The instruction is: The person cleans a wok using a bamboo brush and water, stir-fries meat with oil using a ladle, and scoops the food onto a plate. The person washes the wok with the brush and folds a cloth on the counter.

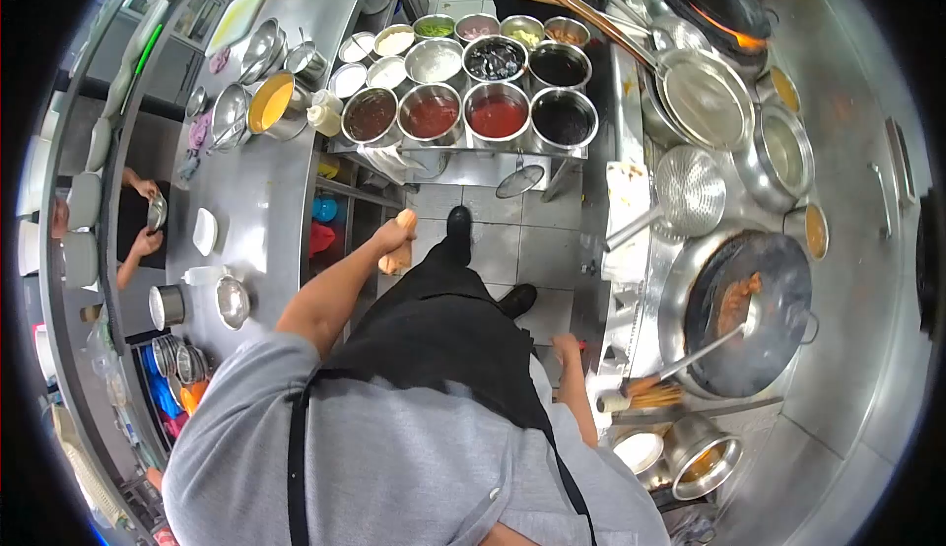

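Observation:
My left hand (396, 241) is held out over the floor between the steel counter and the stove, its fingers curled. Pale, light-brown shapes show at both ends of the grip, but I cannot make out what they are. My right hand (568, 351) hangs low by the stove's front edge, next to a small red part (583, 347). Its fingers are mostly hidden. Right of it, a ladle (702, 357) with a wooden handle rests in a smoking wok (705, 329). Browned food (739, 298) lies in that wok.
Ahead, a trolley (443, 160) bears several steel pots of sauces and chopped ingredients. A perforated skimmer (690, 191) and strainers (707, 100) lie along the stove. Flame shows under a far wok (705, 4). Bowls stand on the left counter (246, 191); another person's hands (148, 240) hold a bowl beyond it.

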`<state>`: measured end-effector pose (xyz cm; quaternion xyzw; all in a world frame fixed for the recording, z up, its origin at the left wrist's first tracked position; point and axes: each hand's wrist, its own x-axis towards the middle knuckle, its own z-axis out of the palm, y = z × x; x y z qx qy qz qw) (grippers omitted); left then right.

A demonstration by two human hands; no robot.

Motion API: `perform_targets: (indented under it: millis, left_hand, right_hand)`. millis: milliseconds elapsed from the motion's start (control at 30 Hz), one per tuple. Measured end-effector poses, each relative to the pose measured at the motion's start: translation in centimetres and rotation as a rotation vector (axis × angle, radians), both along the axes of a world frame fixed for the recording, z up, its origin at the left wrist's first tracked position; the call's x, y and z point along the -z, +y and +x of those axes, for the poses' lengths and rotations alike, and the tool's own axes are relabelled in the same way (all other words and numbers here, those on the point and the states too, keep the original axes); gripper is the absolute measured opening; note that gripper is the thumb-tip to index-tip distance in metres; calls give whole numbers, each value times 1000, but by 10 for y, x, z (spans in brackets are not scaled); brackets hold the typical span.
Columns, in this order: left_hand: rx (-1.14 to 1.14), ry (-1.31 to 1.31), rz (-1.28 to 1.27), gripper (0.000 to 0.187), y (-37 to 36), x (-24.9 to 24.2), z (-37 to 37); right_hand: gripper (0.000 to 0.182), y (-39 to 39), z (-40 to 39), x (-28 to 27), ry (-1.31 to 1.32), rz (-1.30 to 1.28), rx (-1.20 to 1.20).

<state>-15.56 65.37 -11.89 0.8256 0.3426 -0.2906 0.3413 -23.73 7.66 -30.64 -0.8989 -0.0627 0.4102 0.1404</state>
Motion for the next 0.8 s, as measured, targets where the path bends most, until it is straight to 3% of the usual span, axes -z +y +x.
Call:
perform_targets:
  millis: [33,67,133,200,300,333,367,467,500,567,700,800]
  left_hand:
    - [-60,-24,27,74,10,9,-8]
    - [-61,3,36,79,15,7,-11]
    - [-47,83,21,88,34,14,-12]
    - [-54,119,32,88,49,23,-11]
    - [-101,140,2,90,72,34,4]
    - [-130,136,-30,90,79,36,9]
    - [-161,133,-61,91,86,38,13]
    - [-141,140,-87,92,107,48,25]
    - [-129,145,-94,92,113,50,30]
    - [-118,171,-94,88,125,55,37]
    - [-122,138,-131,86,145,76,46]
    - [-115,137,-157,85,153,65,63]
  right_hand:
    - [36,28,44,-16,161,335,448]
    - [28,75,110,-106,326,647,480]
    - [32,179,207,-250,243,987,706]
    - [34,245,306,-303,98,1141,743]
    - [34,318,456,-298,-299,1065,800]
    - [39,341,497,-296,-351,878,806]
    - [44,361,532,-294,-397,690,805]
    - [36,397,590,-276,-262,552,701]
    - [35,403,610,-260,-342,269,558]
    - [34,415,609,-260,-639,41,347]
    - [27,415,577,-323,-748,-105,151]
    - [22,388,556,-342,-871,-10,338]
